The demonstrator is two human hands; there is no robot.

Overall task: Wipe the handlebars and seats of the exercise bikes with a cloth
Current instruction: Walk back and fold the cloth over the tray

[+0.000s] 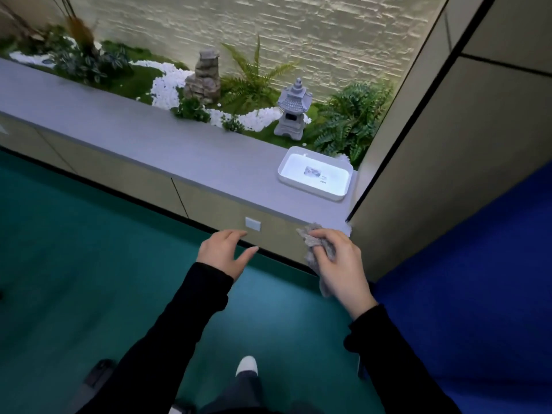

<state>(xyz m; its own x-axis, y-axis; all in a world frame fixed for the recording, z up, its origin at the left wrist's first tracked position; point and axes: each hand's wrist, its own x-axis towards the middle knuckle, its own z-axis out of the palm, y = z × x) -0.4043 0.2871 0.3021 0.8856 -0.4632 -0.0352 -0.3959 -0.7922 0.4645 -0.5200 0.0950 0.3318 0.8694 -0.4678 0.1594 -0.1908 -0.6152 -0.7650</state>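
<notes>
The label in the white tray (314,173) is too blurred to read. Your right hand (340,264) is clenched around the grey cloth (313,245), near the ledge (167,147) corner. Your left hand (224,253) hangs empty, fingers spread. Teal floor (74,249) below; a stone lantern (292,110) stands among ferns.

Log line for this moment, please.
right hand: gripping cloth | left hand: open, empty | bikes: none visible | tray: on ledge
</notes>
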